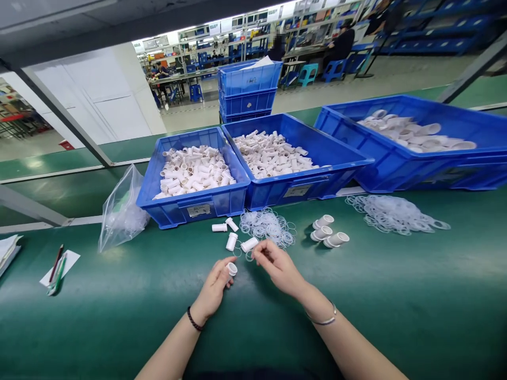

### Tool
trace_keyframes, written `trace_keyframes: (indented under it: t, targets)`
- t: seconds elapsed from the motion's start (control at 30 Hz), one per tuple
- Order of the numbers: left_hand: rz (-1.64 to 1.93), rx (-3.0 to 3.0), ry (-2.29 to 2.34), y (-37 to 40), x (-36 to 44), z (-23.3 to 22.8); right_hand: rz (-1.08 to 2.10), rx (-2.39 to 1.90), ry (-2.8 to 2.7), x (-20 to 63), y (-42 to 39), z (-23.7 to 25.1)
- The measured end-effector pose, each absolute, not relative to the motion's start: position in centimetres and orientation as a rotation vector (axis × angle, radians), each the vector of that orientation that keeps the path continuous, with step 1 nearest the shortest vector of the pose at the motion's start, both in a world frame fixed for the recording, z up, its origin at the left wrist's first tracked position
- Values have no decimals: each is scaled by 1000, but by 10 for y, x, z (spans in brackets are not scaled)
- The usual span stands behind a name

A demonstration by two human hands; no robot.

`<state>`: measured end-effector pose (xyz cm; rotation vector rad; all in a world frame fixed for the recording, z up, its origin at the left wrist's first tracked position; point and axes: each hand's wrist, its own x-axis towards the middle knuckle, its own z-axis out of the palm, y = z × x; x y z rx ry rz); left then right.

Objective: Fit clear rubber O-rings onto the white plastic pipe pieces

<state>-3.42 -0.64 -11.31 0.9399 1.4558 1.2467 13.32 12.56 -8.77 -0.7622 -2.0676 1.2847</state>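
Observation:
My left hand [216, 282] is closed round a short white plastic pipe fitting [232, 269], its open end facing up. In a pinch, my right hand [279, 266] holds a thin translucent sealing ring [249, 256] at its fingertips, a little to the right of the fitting and apart from it. Several loose white fittings [232, 241] lie just beyond both hands. One more ring [237, 249] rests on the green table among them. Behind my right hand spreads a pile of the same rings [269, 226].
Blue bins [198, 206] full of small white fittings stand along the back. Another blue bin [396, 163] at right holds larger pieces. Three larger fittings [330, 232] and a heap of bigger rings [396, 214] lie at right. A plastic bag [122, 216] and pens [58, 269] are at left.

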Motion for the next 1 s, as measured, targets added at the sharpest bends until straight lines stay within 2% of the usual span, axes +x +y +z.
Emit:
trace_keyframes:
  t: [0.2, 0.43, 0.6, 0.77, 1.0]
  targets:
    - [1153, 1201, 1595, -11, -33, -110, 1267, -652, -2375, 121, 102, -81]
    - [1087, 1232, 1736, -12, -29, -111, 1105, -679, -2505, 118, 101, -88]
    - [951, 1485, 1721, -15, -30, -112, 1004, -680, -2600, 116, 98, -95]
    - [1001, 1644, 1609, -21, -33, -116, 1234, -713, -2530, 117, 97, -97]
    - [1302, 1261, 1532, -20, -26, -116, 1640, -691, -2198, 113, 98, -96]
